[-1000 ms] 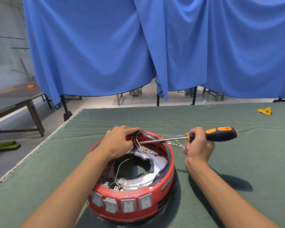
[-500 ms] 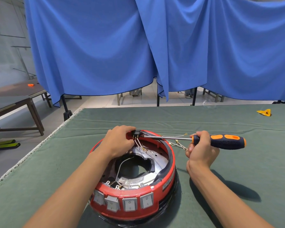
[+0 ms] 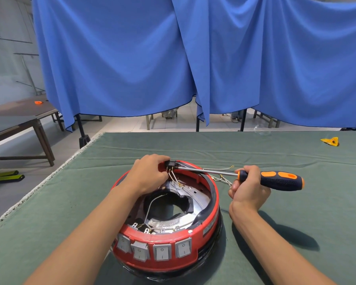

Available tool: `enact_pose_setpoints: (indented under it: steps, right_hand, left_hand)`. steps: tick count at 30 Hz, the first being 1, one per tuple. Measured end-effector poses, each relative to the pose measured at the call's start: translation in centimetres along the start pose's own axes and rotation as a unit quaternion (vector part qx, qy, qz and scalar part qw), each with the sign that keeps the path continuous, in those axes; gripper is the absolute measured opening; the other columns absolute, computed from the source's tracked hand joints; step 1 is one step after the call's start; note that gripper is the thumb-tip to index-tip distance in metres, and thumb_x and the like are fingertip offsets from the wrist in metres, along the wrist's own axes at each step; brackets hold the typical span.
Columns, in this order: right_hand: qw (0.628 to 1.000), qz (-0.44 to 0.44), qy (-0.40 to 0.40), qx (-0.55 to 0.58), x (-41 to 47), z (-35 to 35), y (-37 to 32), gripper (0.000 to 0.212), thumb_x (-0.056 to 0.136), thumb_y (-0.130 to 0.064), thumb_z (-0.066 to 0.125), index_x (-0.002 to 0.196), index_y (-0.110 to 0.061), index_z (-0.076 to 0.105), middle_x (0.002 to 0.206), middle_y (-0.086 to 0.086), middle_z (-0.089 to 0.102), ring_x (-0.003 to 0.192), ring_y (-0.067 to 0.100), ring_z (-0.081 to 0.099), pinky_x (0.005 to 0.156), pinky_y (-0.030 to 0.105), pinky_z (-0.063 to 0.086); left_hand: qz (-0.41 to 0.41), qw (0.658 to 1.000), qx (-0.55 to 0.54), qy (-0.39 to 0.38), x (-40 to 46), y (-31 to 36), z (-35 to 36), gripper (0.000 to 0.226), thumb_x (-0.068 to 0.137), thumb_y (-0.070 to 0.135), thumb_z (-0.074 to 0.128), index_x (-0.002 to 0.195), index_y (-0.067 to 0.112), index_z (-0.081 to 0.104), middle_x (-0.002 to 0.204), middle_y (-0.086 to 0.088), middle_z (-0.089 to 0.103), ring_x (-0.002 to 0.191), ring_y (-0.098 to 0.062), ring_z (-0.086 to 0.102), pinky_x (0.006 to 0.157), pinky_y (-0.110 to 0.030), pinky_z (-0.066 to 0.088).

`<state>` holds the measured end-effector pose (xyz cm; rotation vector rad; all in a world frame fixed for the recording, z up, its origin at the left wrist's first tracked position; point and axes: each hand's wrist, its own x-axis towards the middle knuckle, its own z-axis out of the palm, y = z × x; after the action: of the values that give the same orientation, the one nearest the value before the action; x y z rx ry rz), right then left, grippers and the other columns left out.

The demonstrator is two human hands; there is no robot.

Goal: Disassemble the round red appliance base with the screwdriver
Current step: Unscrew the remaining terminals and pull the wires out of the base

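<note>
The round red appliance base (image 3: 211,220) lies open on the green table, with several grey rocker switches across its near side and a silver plate and wires inside. My left hand (image 3: 147,174) grips a small black wired component (image 3: 171,163) at the base's far rim. My right hand (image 3: 249,187) holds the screwdriver (image 3: 275,179) by its black and orange handle, to the right of the base. The steel shaft runs left, and its tip meets the black component.
Loose wires (image 3: 222,178) trail over the base's right rim onto the green cloth (image 3: 296,202). A small yellow piece (image 3: 330,141) lies far right near the table's back edge. A blue curtain hangs behind. A brown bench (image 3: 19,120) stands at the left, off the table.
The screwdriver's shaft has levelled and its handle moved slightly right with my right hand. My left hand stays on the black component at the rim.
</note>
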<state>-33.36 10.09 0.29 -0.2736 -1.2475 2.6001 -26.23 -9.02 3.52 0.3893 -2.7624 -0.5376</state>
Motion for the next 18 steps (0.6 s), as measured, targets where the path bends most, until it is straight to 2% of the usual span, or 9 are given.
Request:
enact_pose_setpoints:
  steps: [6,11,18]
  right_hand:
    - [1.000,-0.014,-0.017,-0.005,-0.6,0.0,-0.2,0.014,0.066,-0.019,0.055,0.062,-0.006,0.052,0.046,-0.003,0.047,0.031,0.011,0.032,0.035,0.016,0.021]
    - [0.996,-0.023,-0.061,-0.055,-2.2,0.6,0.9,0.015,0.061,-0.018,0.055,0.051,-0.010,0.046,0.040,-0.001,0.042,0.033,0.014,0.034,0.034,0.019,0.026]
    - [0.998,-0.025,-0.049,-0.018,-0.8,0.6,-0.1,0.013,0.061,-0.016,0.054,0.051,-0.010,0.047,0.041,-0.003,0.041,0.029,0.013,0.028,0.037,0.016,0.020]
  left_hand:
    - [-0.001,1.000,0.000,-0.004,0.2,-0.1,0.1,0.054,0.079,0.015,0.057,0.133,0.021,0.053,0.135,-0.003,0.055,0.126,-0.024,0.046,0.107,-0.043,0.034]
    - [-0.002,1.000,-0.018,-0.003,0.3,-0.2,0.1,0.054,0.079,0.013,0.058,0.133,0.021,0.054,0.134,-0.002,0.056,0.126,-0.023,0.047,0.107,-0.044,0.034]
    - [0.005,0.999,-0.032,0.017,-0.1,-0.1,0.1,0.050,0.078,0.012,0.058,0.127,0.018,0.056,0.125,-0.003,0.061,0.117,-0.025,0.051,0.103,-0.043,0.036]
